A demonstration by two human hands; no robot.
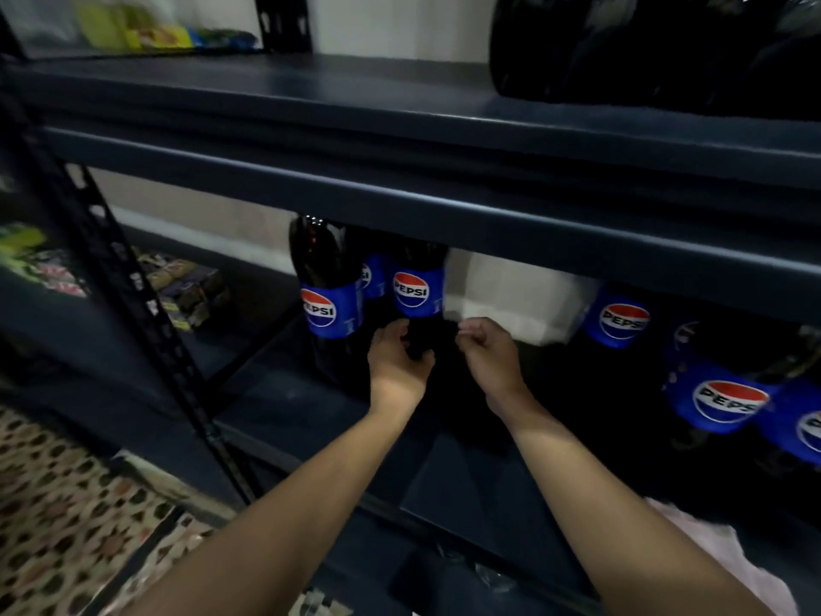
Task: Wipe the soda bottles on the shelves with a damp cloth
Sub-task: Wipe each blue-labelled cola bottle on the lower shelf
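Under the dark metal shelf [400, 206] at frame centre, both hands reach to a Pepsi bottle [417, 291].
Left hand [397, 357] grips the bottle's dark lower body; right hand [488, 349] is curled just beside it, whether holding anything I cannot tell. More Pepsi bottles [719, 393] crowd the right, tops hidden by the shelf; a pale cloth [711, 549] lies lower right, cut off; patterned floor [66, 504] lower left.

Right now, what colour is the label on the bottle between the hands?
Blue, with a red, white and blue Pepsi logo on the label, clearest in the head view.
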